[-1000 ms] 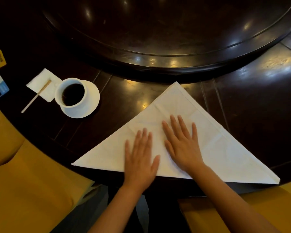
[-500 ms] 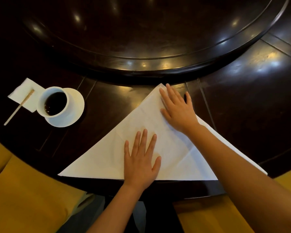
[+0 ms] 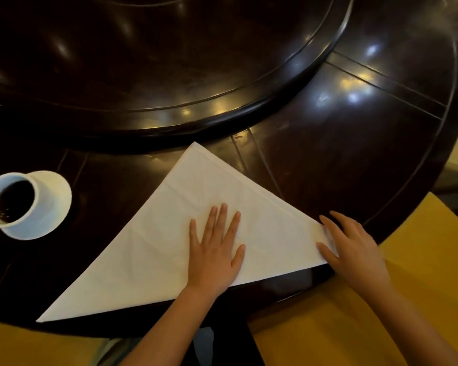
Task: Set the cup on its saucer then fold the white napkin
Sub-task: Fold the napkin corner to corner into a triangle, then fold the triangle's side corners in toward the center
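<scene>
The white napkin (image 3: 156,247) lies folded into a triangle on the dark table, its long edge along the near rim and its apex pointing away. My left hand (image 3: 214,247) rests flat on the napkin's middle with its fingers spread. My right hand (image 3: 354,247) covers the napkin's right corner, with the thumb and fingers closed around the cloth, which bunches slightly there. A white cup (image 3: 39,196) of dark coffee stands on its white saucer (image 3: 57,207) at the far left edge of the view, well apart from the napkin.
A large dark raised turntable (image 3: 169,62) fills the table's centre behind the napkin. The glossy table top (image 3: 341,154) curves away to the right. Yellow seat cushions (image 3: 381,313) sit below the table's near rim on both sides.
My right hand has left the napkin's apex and come down to its right corner. My left hand stays flat on the middle. The view has shifted right, pushing the cup toward the left edge.
</scene>
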Motion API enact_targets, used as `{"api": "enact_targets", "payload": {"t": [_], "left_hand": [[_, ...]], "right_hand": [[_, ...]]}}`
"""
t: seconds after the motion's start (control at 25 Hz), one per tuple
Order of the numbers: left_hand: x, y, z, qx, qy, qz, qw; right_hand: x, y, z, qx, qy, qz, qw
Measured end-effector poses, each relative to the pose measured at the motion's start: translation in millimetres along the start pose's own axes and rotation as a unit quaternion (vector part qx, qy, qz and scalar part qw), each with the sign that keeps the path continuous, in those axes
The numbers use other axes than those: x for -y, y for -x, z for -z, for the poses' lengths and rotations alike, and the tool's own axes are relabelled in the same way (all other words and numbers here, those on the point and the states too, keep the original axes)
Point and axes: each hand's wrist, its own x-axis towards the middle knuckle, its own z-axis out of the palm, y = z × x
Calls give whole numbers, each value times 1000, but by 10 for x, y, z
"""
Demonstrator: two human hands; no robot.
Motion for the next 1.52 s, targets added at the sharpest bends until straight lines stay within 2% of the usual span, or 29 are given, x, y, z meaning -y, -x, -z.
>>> {"api": "enact_targets", "payload": {"t": [0.2,0.56,0.64,0.8,0.92,1.04,1.12,1.2,1.28,1.44,1.52], "left_hand": [[5,-18,-9,8,5,4,1000],[6,-20,11,6,18,-1,1000],[11,-14,19,11,24,-3,1000],[31,-3,64,9,59,5,998],[47,11,87,-8,87,16,996],[75,34,86,-49,131,33,990],[84,58,66,-93,182,39,978],[89,88,36,-135,235,42,962],[89,108,5,-161,260,37,951],[110,99,-28,-143,198,36,969],[107,67,-26,-113,147,42,982]], "right_hand": [[-213,56,33,24,-13,-92,995],[-207,7,258,84,-147,-67,983],[-205,39,428,122,-243,-59,960],[9,-136,752,183,-395,20,900],[297,-409,837,345,-396,29,851],[628,-630,952,271,-414,171,852],[848,-784,943,203,-366,218,882],[1164,-1020,875,134,-307,232,913],[1451,-1256,791,104,-268,224,931],[1850,-1657,617,123,-255,204,937],[1940,-1807,511,104,-226,187,950]]}}
